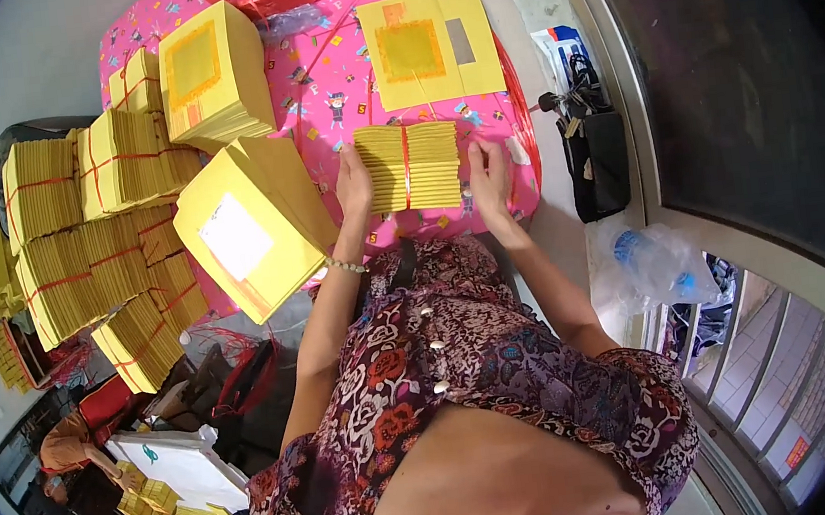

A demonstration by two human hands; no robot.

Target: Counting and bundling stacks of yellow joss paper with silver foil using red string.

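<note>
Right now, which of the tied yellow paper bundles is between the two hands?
The small bundle at the table's near edge, bound by one red string down its middle. The left hand and right hand flank it; the other tied bundles are stacked far left.

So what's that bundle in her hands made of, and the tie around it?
The bundle looks like thin matte yellow paper: its edge shows many fine stacked sheets. The tie seems to be thin red plastic string or a band; too small to tell. The left hand and the right hand grip its sides.

You get bright, even daylight, likely from the window (717, 95) on the right; soft shadows, mild glare on its glass, sharp centre, heavy fisheye bending, black vignette at corners
</note>
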